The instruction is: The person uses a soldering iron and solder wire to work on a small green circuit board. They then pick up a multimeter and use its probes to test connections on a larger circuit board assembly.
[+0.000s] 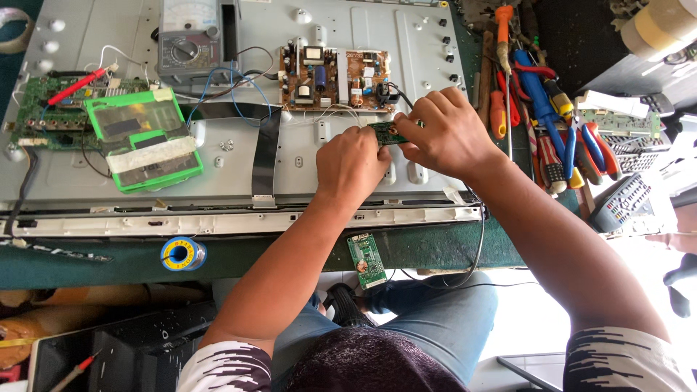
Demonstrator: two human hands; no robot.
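Nearest the lens: the person's dark knitted cap and striped short sleeves, with blue-jeaned knees below the desk (435,247) edge. A small green rectangular circuit board with a round copper-coloured part (366,260) is lying loose on that edge, well short of the hands.

Landmark: the large grey metal back panel of a flat screen (348,174), lying flat across the desk.

- Both hands are meeting over the panel's right-centre. Left hand (352,165) and right hand (444,134) are each pinching one end of a narrow green strip-shaped circuit board (388,133); fingers closed on it from both sides, board held just above the panel, roughly level.
- Just behind the strip, on the panel: brown power-supply board with a blue capacitor and copper coils (335,78). Thin wires are running from there toward the hands.
- Panel's left end: green main board (43,105), bright green plastic-framed module with taped windows (143,138), red probe (76,86). Grey analogue multimeter (190,40) at the panel's far edge.
- Off the panel's right side: heap of red- and blue-handled pliers and screwdrivers (541,116).
- In front of the panel: blue and yellow solder spool (182,254).

Judgement on handling: grip by the board edges only, keep it level, avoid tugging the wires, and support both ends evenly so the thin strip does not flex.
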